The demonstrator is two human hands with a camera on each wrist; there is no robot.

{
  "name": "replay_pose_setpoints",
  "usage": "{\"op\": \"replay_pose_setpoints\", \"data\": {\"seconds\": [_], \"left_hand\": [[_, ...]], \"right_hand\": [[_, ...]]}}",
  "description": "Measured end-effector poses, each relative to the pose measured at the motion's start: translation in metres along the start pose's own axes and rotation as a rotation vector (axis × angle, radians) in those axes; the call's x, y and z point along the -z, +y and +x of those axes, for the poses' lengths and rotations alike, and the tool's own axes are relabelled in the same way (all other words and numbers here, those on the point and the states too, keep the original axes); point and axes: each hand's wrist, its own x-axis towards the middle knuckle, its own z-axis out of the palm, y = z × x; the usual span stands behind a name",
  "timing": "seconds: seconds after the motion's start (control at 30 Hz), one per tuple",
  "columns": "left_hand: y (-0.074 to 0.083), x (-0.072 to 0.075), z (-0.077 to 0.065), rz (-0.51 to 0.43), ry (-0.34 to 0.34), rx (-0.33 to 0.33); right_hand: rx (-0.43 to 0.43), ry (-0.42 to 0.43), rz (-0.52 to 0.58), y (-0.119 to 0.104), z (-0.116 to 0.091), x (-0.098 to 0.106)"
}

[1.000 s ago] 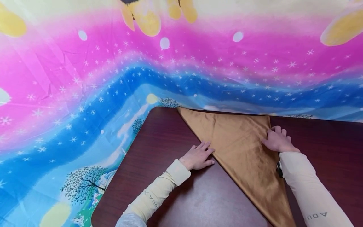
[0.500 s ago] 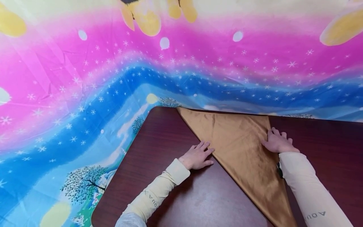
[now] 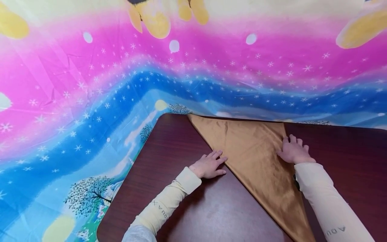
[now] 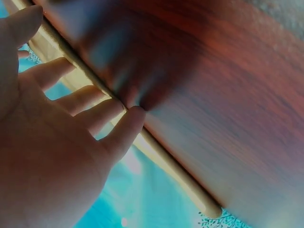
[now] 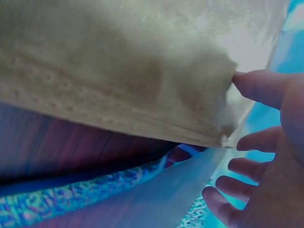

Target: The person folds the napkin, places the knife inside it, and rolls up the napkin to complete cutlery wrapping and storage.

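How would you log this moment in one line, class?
Cloth: triangular, on table | left grip: spread, at diagonal edge | right grip: at right-hand edge, opposite

Since a second earlier, the head view had swung slightly right: the cloth (image 3: 251, 151), left hand (image 3: 208, 165), right hand (image 3: 294, 151) and backdrop (image 3: 109, 80) all sat a touch further left in it. More of the yellow shape (image 3: 359, 32) at upper right had come into sight, and a white spot (image 3: 381, 114) now showed near the right edge. The right hand's fingers seemed to have lowered a little.
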Motion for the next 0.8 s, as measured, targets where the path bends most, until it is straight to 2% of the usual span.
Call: {"op": "replay_pose_setpoints", "data": {"seconds": [0.23, 0.53, 0.8], "left_hand": [[-0.003, 0.001, 0.001, 0.009, 0.026, -0.021], [-0.005, 0.0, 0.003, -0.015, 0.027, -0.014], [-0.004, 0.002, 0.003, -0.014, 0.031, -0.027]], "right_hand": [[0.044, -0.005, 0.022, -0.02, -0.015, 0.003], [0.084, -0.115, 0.03, -0.058, -0.052, -0.002], [0.145, -0.097, -0.002, -0.074, -0.076, -0.018]]}}
